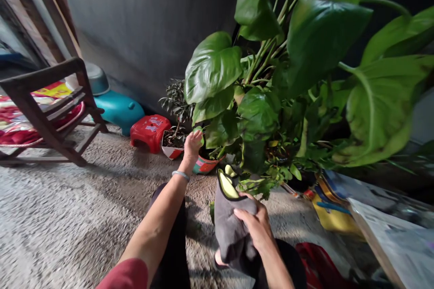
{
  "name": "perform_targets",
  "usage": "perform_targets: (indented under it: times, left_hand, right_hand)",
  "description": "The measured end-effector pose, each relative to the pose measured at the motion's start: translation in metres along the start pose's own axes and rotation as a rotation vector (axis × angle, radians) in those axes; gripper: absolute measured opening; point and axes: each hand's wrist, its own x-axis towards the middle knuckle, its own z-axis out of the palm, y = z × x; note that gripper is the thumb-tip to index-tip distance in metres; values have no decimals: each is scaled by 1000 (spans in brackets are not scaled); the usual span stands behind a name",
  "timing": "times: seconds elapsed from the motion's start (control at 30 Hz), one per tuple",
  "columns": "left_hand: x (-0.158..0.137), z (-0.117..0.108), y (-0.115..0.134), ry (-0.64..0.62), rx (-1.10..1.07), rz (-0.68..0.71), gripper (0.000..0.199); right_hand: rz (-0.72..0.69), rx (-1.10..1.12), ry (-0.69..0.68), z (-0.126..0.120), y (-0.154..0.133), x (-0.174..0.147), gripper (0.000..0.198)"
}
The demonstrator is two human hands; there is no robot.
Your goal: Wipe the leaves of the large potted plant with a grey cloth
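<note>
The right hand grips a grey cloth between thumb and fingers, its black-edged end pinched near the top, presumably so it hangs without slipping; something pale green shows there. The left hand stretches out beside the plant, fingers partly hidden, so I cannot tell whether they grip. Beyond, the stool sits near the wall, perhaps out of the way.

Red stool is shiny plastic. Left of it, a smooth teal plastic thing, then a dull wooden chair. Right of it, waxy-glossy leaves and a fuzzy, matt grey cloth. Floor around it's seriously rough; wall behind looks matt.
</note>
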Motion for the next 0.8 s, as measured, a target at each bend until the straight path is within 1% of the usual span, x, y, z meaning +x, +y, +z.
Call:
perform_targets:
  times: [0.03,0.07,0.13,0.17,0.23,0.3,0.37,0.43,0.47,0.53,0.6,0.67,0.73,0.77,0.8]
  left_hand:
    - [-3,1,8,-44,-23,10,43]
    - [-9,4,14,-114,-28,13,45]
    - [-25,13,17,-247,6,15,41]
    - [-34,17,15,-282,24,18,38]
    - [-50,23,5,-292,14,22,36]
    - [-62,24,-7,-268,-22,-2,37]
    - [-66,19,-16,-249,-35,-31,38]
    - [-64,13,-22,-228,-31,-34,36]
    - [-62,10,-22,-217,-29,-29,35]
    - [-60,7,-21,-207,-15,-31,33]
    - [-61,8,-19,-210,5,-52,33]
    - [-65,12,-17,-225,11,-76,34]
    - [-70,16,-17,-237,14,-95,34]
    - [-73,18,-18,-240,22,-104,34]
    - [-75,20,-19,-238,31,-109,34]
  right_hand:
    - [-26,38,-33,-11,-13,-8,32]
    - [-72,70,-47,-22,-29,-14,33]
    - [-185,111,-15,-35,-68,-18,32]
    - [-250,123,17,-36,-88,-16,32]
    - [-384,138,90,-27,-123,-4,34]
    - [-462,131,138,-8,-143,13,36]
    - [-443,82,152,13,-144,27,37]
    - [-360,4,145,24,-131,28,35]
    - [-321,-34,138,25,-124,24,34]
    - [-288,-83,119,17,-116,7,31]
    - [-339,-79,134,4,-124,-10,29]
    - [-470,-55,206,-2,-145,-16,27]
    - [-598,-45,275,3,-162,-4,26]
    - [-624,-47,281,9,-165,6,26]
    - [-614,-53,262,17,-162,18,27]
